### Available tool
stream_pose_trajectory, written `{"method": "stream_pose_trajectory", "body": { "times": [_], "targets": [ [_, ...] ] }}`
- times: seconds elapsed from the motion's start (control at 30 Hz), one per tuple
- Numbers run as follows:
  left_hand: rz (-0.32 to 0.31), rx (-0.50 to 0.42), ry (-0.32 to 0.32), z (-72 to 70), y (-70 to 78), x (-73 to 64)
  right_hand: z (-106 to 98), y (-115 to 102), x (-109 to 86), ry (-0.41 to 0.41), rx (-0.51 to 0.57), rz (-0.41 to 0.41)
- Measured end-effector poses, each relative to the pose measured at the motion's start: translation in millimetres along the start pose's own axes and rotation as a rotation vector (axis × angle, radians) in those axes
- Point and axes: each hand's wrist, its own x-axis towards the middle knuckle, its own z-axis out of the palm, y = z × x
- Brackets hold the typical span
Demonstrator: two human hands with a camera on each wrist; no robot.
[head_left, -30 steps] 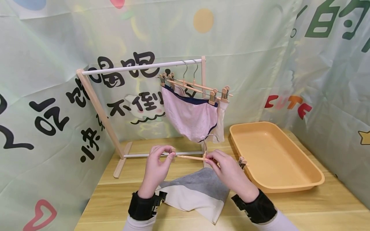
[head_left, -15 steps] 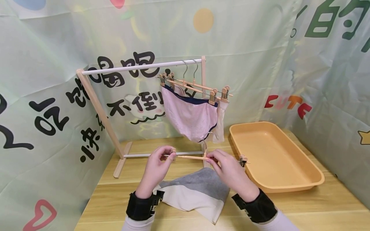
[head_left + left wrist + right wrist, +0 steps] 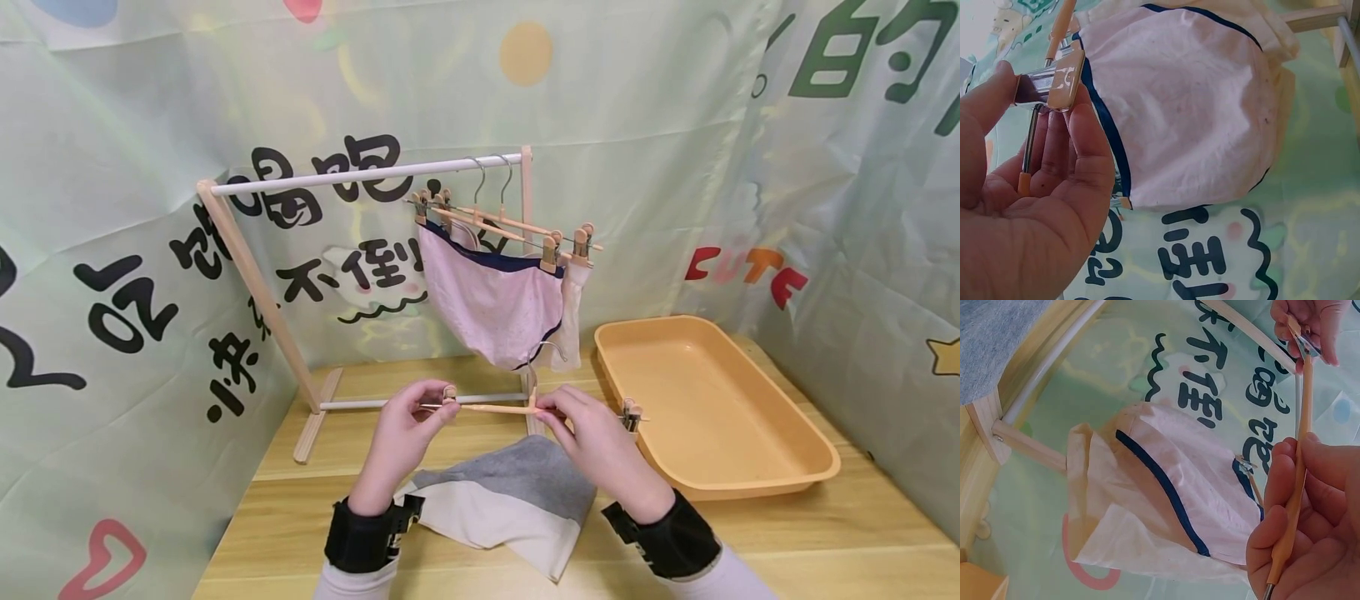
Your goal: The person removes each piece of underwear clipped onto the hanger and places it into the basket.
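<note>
Left hand [image 3: 405, 429] shifted slightly outward; hanger [image 3: 495, 409] raised a little

Both changes are small, judged against the head view of one second ago.

Possible faults: if the left pinch slackens, the left clip [image 3: 1054, 84] could slide or turn on its metal rod. If the bar is lifted or tilted carelessly, its hook [image 3: 533, 383] could snag the pink garment [image 3: 495, 292] behind; they overlap in the head view, and contact cannot be confirmed. Uneven support could swing the right clip [image 3: 632, 415] into the tray [image 3: 750, 417].

Hand pose: the left hand pinches the left clip between thumb and fingers; whether the clip is spread cannot be told. The right hand [image 3: 596, 433] curls around the bar beside the hook base. Forearms converge toward the hanger, held nearly level before the rack [image 3: 360, 173]. The grey-and-white garment [image 3: 517, 492] lies on the table [image 3: 300, 533], unclipped.
</note>
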Motion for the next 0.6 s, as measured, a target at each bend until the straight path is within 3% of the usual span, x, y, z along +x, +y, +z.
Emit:
{"method": "stream_pose_trajectory", "body": {
  "times": [0.6],
  "targets": [
    [0.029, -0.019, 0.008, -3.2, 1.8, -1.6, 4.9, 0.4, -0.3, -0.003, 0.013, -0.052]
  ]
}}
